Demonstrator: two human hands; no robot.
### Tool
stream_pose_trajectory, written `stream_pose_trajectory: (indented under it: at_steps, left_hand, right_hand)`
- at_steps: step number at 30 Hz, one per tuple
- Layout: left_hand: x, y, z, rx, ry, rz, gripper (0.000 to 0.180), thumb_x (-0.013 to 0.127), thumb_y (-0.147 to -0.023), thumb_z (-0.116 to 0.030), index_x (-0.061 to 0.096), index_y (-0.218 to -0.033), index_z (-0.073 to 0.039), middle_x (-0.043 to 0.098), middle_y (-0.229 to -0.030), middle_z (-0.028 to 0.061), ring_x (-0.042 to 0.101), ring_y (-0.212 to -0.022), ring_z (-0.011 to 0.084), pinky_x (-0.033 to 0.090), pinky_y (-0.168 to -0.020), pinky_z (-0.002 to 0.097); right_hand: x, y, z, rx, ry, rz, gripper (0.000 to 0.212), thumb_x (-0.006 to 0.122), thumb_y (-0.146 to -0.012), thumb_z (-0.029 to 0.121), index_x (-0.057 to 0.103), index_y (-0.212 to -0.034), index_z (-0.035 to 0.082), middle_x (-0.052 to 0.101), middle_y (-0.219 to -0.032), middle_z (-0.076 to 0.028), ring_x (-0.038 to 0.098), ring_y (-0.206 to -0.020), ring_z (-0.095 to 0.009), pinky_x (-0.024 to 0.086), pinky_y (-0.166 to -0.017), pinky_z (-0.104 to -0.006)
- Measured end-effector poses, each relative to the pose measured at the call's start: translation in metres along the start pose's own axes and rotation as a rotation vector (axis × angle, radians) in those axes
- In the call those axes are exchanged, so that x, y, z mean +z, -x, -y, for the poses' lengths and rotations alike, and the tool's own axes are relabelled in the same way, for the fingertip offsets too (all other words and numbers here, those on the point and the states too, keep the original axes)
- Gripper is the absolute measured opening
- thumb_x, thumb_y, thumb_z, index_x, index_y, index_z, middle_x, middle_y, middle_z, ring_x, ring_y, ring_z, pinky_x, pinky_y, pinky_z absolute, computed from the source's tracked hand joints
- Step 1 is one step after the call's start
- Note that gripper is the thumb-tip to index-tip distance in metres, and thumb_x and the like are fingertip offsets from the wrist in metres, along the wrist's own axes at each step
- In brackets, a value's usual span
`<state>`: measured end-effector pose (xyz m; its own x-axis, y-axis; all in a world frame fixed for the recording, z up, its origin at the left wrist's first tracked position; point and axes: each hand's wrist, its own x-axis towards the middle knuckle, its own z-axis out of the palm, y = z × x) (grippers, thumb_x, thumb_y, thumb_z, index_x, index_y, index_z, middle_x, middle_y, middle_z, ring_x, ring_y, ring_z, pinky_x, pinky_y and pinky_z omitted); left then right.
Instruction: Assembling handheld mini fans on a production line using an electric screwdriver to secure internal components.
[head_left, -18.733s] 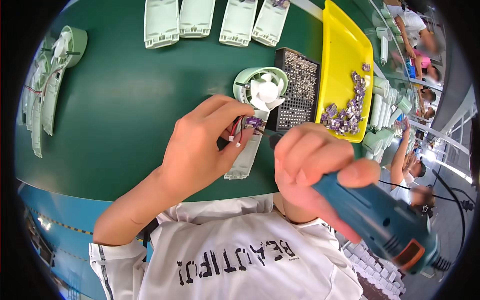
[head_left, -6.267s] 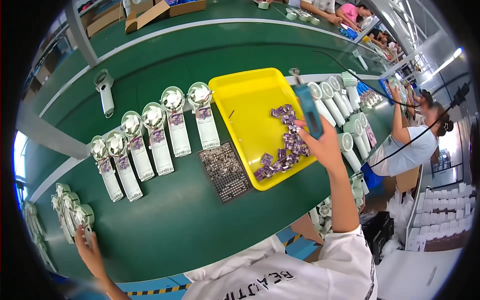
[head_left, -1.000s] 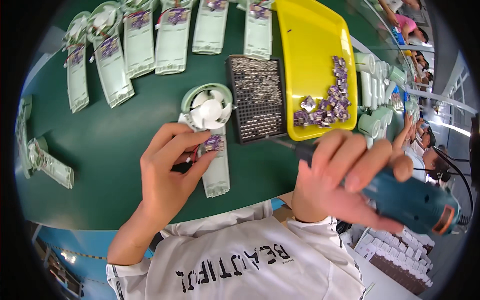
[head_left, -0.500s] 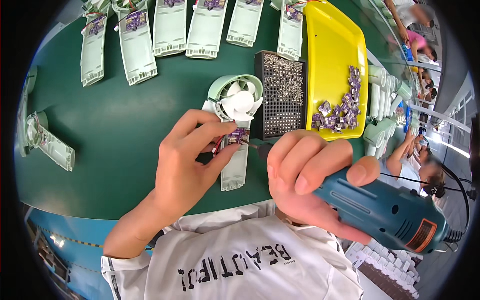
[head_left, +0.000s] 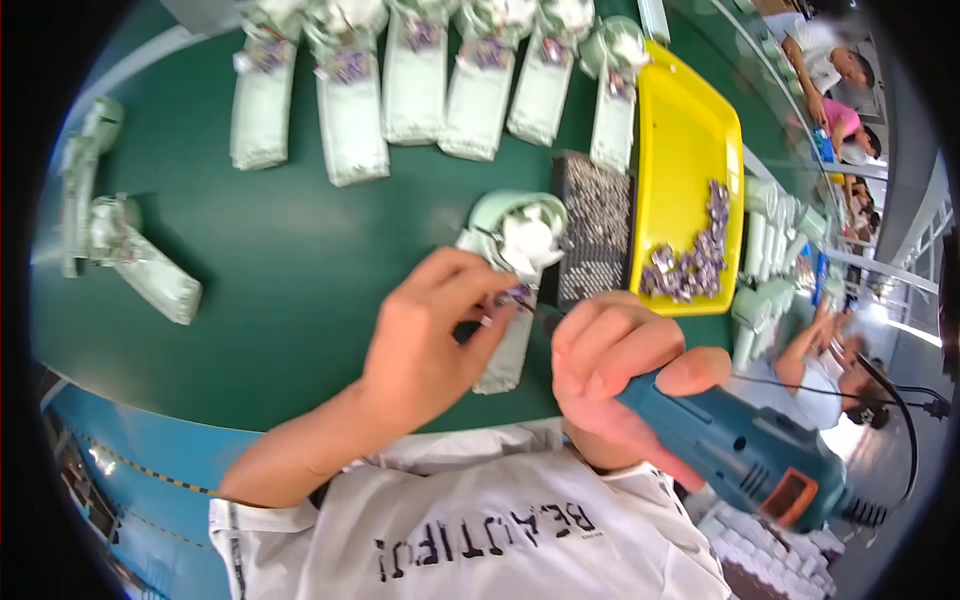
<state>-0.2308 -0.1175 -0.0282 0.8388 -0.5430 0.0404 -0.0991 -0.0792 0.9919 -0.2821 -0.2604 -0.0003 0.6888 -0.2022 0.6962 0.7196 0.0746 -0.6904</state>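
Observation:
My left hand [head_left: 425, 335] is closed in a pinch, thumb and fingertips on a small purple circuit board [head_left: 516, 295]. That board lies in the pale green handle shell [head_left: 506, 355] of a small fan with white blades [head_left: 530, 238], flat on the table. My right hand [head_left: 620, 360] wraps round a teal electric screwdriver [head_left: 735, 440], held slanting with its cable end to the lower right. Its thin bit points at the board's right side, close to my left fingertips. Blur hides whether a screw sits under the tip.
Beyond the fan is a black perforated tray [head_left: 567, 285] of small screws. A yellow tray [head_left: 690, 130] holds several purple boards. Several open fan shells [head_left: 415, 100] line the green table's [head_left: 260, 230] far side; more fan parts [head_left: 150, 265] lie left. Other people work at the right.
The whole view has shifted, so the table things sit lower and further right, with some blur. My left hand still pinches the board, and the screwdriver still points at it.

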Motion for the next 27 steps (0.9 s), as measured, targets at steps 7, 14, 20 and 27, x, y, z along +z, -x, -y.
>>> stream_pose_trajectory:
  at_steps: [7,14,20,27]
  left_hand:
    - [-0.005,0.007,0.001,-0.104,0.097,0.008,0.022,0.071,-0.084,0.005,0.070,-0.106,0.002,0.062,-0.105,0.0112,0.068,-0.089,0.0169,0.062,-0.075,0.0273]
    - [-0.080,0.045,0.001,-0.201,0.131,-0.165,0.021,0.069,-0.087,0.004,0.072,-0.107,0.001,0.065,-0.111,0.0086,0.065,-0.094,0.0119,0.055,-0.079,0.0241]
    - [-0.184,-0.013,-0.012,-0.163,-0.058,-0.440,0.024,0.070,-0.089,-0.006,0.070,-0.112,0.001,0.068,-0.104,0.0051,0.063,-0.092,0.0105,0.050,-0.081,0.0242]
    - [-0.234,-0.090,0.027,-0.151,-0.085,-0.469,0.025,0.071,-0.091,-0.014,0.070,-0.113,-0.002,0.066,-0.098,0.0012,0.061,-0.089,0.0090,0.049,-0.077,0.0223]
  right_hand:
    - [-0.009,-0.011,0.000,0.200,-0.293,-0.246,0.075,0.055,-0.081,0.079,0.051,-0.109,0.010,0.053,-0.070,-0.006,0.044,-0.047,-0.018,0.038,-0.042,-0.0318]
    - [-0.030,-0.007,0.059,-0.002,-0.361,-0.341,0.072,0.048,-0.088,0.074,0.047,-0.114,0.007,0.052,-0.073,-0.007,0.046,-0.046,-0.015,0.037,-0.041,-0.0285]
    - [-0.034,0.013,0.043,0.069,-0.385,-0.449,0.073,0.041,-0.089,0.076,0.046,-0.111,0.007,0.050,-0.068,-0.008,0.047,-0.044,-0.019,0.041,-0.041,-0.0329]
    - [-0.037,0.023,0.042,0.083,-0.302,-0.568,0.072,0.039,-0.091,0.076,0.046,-0.109,0.006,0.049,-0.064,-0.007,0.043,-0.038,-0.016,0.039,-0.035,-0.0292]
